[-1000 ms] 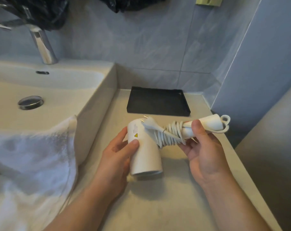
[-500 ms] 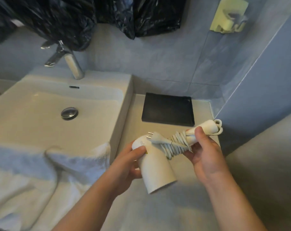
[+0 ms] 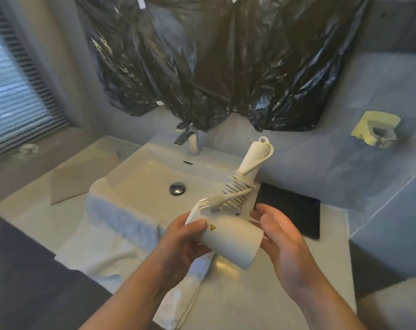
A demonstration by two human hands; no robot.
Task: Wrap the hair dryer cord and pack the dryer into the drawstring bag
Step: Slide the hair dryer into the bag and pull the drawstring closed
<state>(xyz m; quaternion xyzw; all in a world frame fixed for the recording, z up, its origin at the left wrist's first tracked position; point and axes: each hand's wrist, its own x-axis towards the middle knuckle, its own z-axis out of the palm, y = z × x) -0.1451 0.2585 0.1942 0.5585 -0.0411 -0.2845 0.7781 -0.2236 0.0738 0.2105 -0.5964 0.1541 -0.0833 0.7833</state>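
At the basin counter:
Surface: pale countertop point(image 3: 281, 303), white towel point(image 3: 111, 246) draped over the washbasin point(image 3: 140, 184).
Far wall: black plastic sheeting point(image 3: 226, 63).
Label: yellow warning triangle point(image 3: 212, 227) on the white hair dryer point(image 3: 230, 241); no legible text.
Left hand point(image 3: 178, 244): fingers clamped on the dryer barrel.
Right hand point(image 3: 281, 244): fingers apart, cupping the barrel.

Two bare forearms come in from the near edge, each ending in a bare hand. The left hand point(image 3: 178, 244) and the right hand point(image 3: 281, 241) carry no glove, ring, watch or band that can be seen. No sleeve covers either forearm up to the frame's near edge. The fingers point(image 3: 265, 210) are short-nailed as far as the blur allows; finer marks cannot be made out.
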